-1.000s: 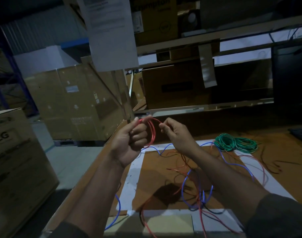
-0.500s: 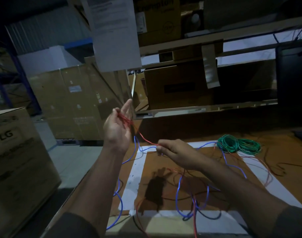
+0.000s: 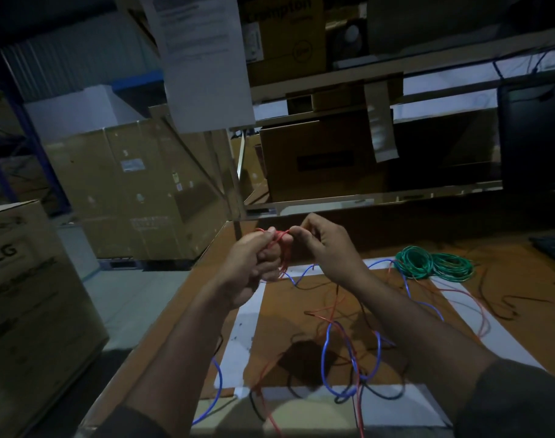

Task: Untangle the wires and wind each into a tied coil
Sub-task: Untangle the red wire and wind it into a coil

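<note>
My left hand [image 3: 251,263] is closed in a fist around several loops of red wire [image 3: 283,248], held above the far left part of the table. My right hand [image 3: 325,248] pinches the same red wire at the top of the loops, its fingertips meeting the left hand's. The free length of red wire trails down to the table [image 3: 304,311], where it lies tangled with a blue wire [image 3: 325,352] and a thin black wire [image 3: 380,395]. Two green wire coils [image 3: 434,263] lie side by side on the table at the right.
White tape [image 3: 238,349] frames a rectangle on the brown table. Large cardboard boxes [image 3: 137,191] stand on the floor to the left. Shelving [image 3: 364,197] with more boxes rises behind the table, and a paper sheet [image 3: 203,58] hangs in front. A keyboard edge [image 3: 554,248] shows at far right.
The right hand came up from the table and met the left hand again. The left hand's fingers, spread half a second ago, have curled into a fist around the red loops.
</note>
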{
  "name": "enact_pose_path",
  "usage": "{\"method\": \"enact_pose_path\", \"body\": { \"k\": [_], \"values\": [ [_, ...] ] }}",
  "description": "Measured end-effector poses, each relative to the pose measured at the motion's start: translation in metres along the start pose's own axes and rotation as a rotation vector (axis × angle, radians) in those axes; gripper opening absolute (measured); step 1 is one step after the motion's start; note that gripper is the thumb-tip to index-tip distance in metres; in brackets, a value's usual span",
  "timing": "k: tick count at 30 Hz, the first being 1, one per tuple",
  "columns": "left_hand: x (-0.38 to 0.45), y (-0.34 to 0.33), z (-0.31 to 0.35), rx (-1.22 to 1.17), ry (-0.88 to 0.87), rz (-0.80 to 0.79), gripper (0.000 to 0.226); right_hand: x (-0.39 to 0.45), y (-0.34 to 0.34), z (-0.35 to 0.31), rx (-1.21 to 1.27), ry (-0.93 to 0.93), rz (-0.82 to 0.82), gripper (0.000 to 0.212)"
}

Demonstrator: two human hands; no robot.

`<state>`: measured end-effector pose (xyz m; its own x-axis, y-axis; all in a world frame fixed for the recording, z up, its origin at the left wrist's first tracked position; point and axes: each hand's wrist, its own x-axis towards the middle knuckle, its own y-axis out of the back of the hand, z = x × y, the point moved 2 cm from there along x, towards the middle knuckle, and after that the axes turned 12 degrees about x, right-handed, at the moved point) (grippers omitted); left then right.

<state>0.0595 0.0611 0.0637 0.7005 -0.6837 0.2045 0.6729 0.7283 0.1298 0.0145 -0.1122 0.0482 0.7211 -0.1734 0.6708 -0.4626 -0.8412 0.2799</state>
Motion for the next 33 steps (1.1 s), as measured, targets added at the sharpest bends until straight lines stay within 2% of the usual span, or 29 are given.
{"method": "enact_pose_path", "body": {
  "k": [5, 9, 12, 14, 16, 19, 20, 21, 23, 25, 26, 29, 31, 33],
  "values": [
    [-0.002, 0.012, -0.001, -0.343, 0.043, -0.132, 0.029, -0.002, 0.0, -0.005, -0.315, 0.054, -0.081, 0.018],
    [-0.002, 0.021, 0.003, -0.71, -0.035, -0.165, 0.031, -0.005, -0.001, 0.002, -0.163, -0.133, -0.21, 0.018],
    [-0.003, 0.029, 0.013, -0.952, -0.11, -0.058, 0.034, -0.008, 0.0, 0.007, -0.204, -0.198, -0.293, 0.018],
    [-0.006, 0.032, 0.023, -1.017, -0.17, 0.115, 0.037, -0.014, -0.001, 0.01, -0.221, -0.241, -0.36, 0.018],
    [-0.007, 0.031, 0.028, -1.038, -0.247, 0.212, 0.042, -0.021, -0.003, 0.012, -0.115, -0.291, -0.396, 0.016],
    [-0.002, 0.032, 0.031, -0.903, -0.325, 0.305, 0.039, -0.03, -0.006, 0.012, 0.25, -0.428, -0.435, 0.014],
    [0.001, 0.033, 0.03, -0.827, -0.329, 0.345, 0.037, -0.034, -0.007, 0.011, 0.305, -0.457, -0.461, 0.015],
    [0.003, 0.033, 0.029, -0.72, -0.325, 0.383, 0.036, -0.036, -0.008, 0.009, 0.274, -0.45, -0.489, 0.016],
    [0.005, 0.029, 0.024, -0.418, -0.319, 0.439, 0.036, -0.037, -0.01, 0.004, -0.003, -0.327, -0.56, 0.017],
    [0.003, 0.021, 0.019, -0.141, -0.311, 0.467, 0.047, -0.037, -0.012, -0.001, -0.262, -0.156, -0.63, 0.02],
    [0.001, 0.017, 0.016, -0.008, -0.29, 0.47, 0.053, -0.036, -0.013, -0.006, -0.301, -0.095, -0.627, 0.02],
    [-0.003, 0.007, 0.009, 0.372, -0.149, 0.376, 0.048, -0.029, -0.005, -0.019, -0.17, 0.007, -0.399, 0.02],
    [-0.007, 0.003, 0.001, 0.513, -0.078, 0.323, 0.044, -0.023, 0.0, -0.02, -0.052, 0.028, -0.248, 0.019],
    [-0.009, 0.0, -0.002, 0.548, -0.1, 0.284, 0.04, -0.016, 0.004, -0.017, 0.027, 0.042, -0.133, 0.019]
  ]
}}
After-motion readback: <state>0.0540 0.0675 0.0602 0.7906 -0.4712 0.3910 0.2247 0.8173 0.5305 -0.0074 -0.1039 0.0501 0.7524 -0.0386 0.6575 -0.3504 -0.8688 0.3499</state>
